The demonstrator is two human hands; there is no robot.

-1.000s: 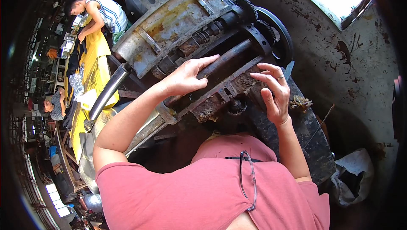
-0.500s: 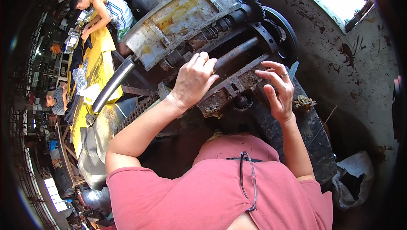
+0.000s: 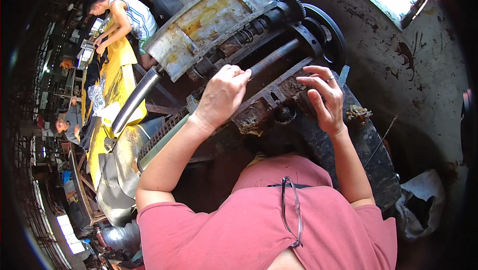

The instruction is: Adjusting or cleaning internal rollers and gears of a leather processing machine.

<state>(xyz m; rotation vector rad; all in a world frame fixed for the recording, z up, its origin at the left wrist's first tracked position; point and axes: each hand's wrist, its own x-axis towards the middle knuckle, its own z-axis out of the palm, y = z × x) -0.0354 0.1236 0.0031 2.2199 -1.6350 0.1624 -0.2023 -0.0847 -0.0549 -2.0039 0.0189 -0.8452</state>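
A worn metal machine (image 3: 214, 18) with a long rusty, stained housing stretches in front of me. Over its near left part is my left hand (image 3: 222, 93), its fingers curled closed and back of the hand up; whatever it may hold is hidden. A round metal bar (image 3: 275, 59) lies just beyond its fingertips. My right hand (image 3: 326, 101), wearing a ring, hovers by the near right edge of the machine with bent fingers apart and nothing in them. Below it and to the left is a rust-caked bracket (image 3: 255, 114). Gears (image 3: 294, 6) and a dark wheel (image 3: 332, 33) sit at the machine's far right.
A shiny roller (image 3: 137, 99) juts out at the left. Beyond it, a person (image 3: 130, 13) works over a yellow-covered table (image 3: 117, 78); another person (image 3: 69, 123) is farther left. A dark slab (image 3: 371, 145) and a white sack (image 3: 423, 190) are at my right, beside a stained wall (image 3: 398, 70).
My left hand has turned, and its fingers are curled more tightly. My right hand has shifted slightly, staying open. The whole view has moved a little.
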